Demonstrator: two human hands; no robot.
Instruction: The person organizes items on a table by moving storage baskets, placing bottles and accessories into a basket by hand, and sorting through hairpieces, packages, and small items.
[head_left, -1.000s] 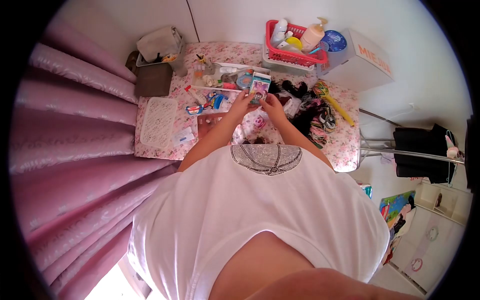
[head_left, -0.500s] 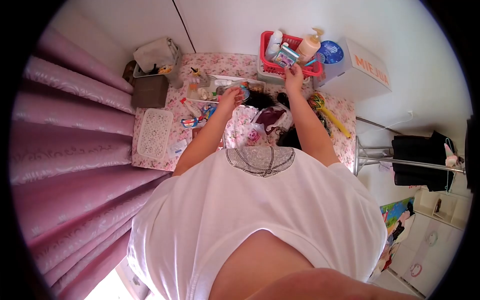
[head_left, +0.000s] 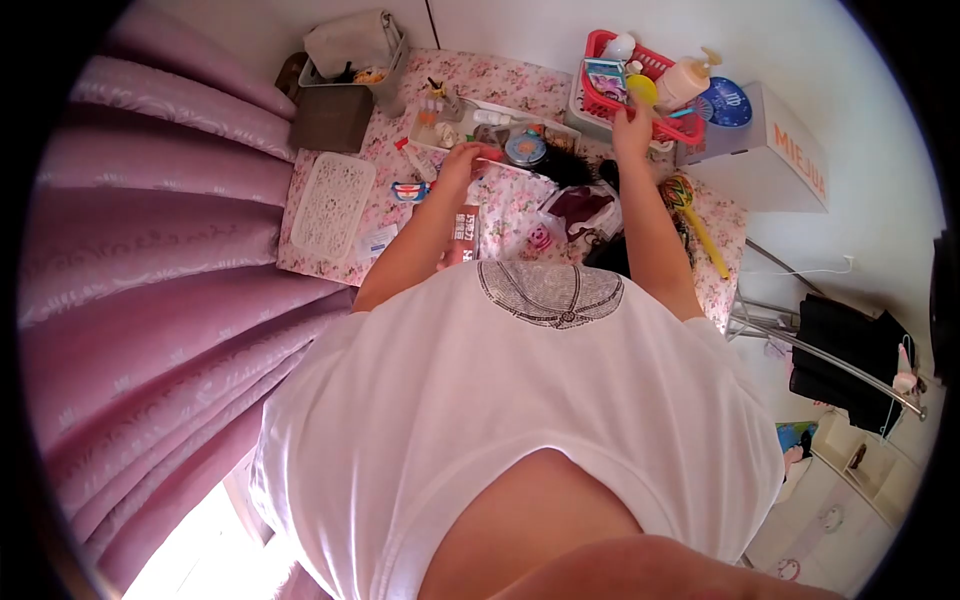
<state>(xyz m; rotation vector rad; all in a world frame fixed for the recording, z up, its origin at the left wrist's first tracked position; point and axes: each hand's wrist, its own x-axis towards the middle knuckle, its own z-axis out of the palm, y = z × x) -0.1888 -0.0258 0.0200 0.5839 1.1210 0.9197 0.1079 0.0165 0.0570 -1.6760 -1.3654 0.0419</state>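
Observation:
My right hand reaches to the front of the red basket, its fingers closed on a small round yellow thing whose kind I cannot make out. Beside it in the basket are a small printed packet, a white-capped bottle and a peach pump bottle. My left hand hovers at the near edge of a white tray, its fingers loosely apart and slightly blurred. A round blue-rimmed container and a white tube lie in that tray.
Flowered cloth covers the table. Around are a white lace-patterned basket lid, a brown box, a grey bin, a maroon item in clear plastic, a yellow-handled toy and a white carton. A curtain hangs left.
The view has shifted, so the table sits higher and further right. The printed packet, earlier at my right hand, now lies leftward in the basket; that hand is at the yellow thing.

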